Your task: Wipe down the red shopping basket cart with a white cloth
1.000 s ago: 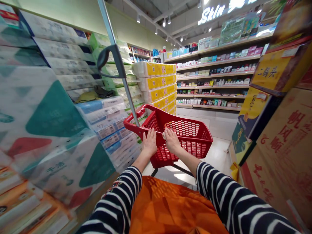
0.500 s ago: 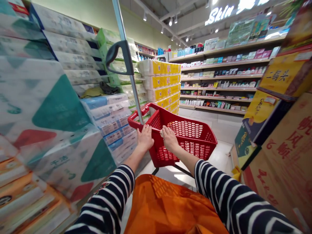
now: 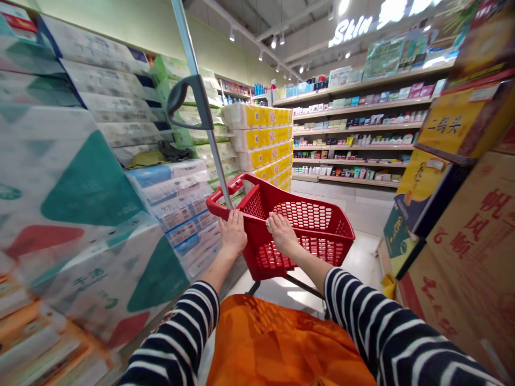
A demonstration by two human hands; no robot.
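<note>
In front of me is a red plastic shopping cart point(image 3: 317, 234) with perforated walls, turned at an angle, its dark legs under it. My left hand point(image 3: 233, 233) lies on its near rim, fingers stretched forward and thumb out to the side. To the right of it, my right hand point(image 3: 282, 234) is closed at the same rim. A small pale crumpled thing point(image 3: 269, 225) shows at its fingertips, too small to name. Just beyond my left fingers rises a slanted metal pole point(image 3: 219, 166) with a grey loop handle point(image 3: 204, 102); its lower end is hidden at the rim.
Wrapped paper packs point(image 3: 112, 214) are stacked along the left. Ahead stands a stack of yellow-and-white packs point(image 3: 265, 136). Shelves of small bottles and boxes point(image 3: 354, 128) run across the back. Cartons point(image 3: 470, 225) line the right side, beside pale floor point(image 3: 364, 249).
The cart and both hands sit slightly further left in view. The shelves and side stacks have also shifted a little left. Both hands remain at the cart's rim.
</note>
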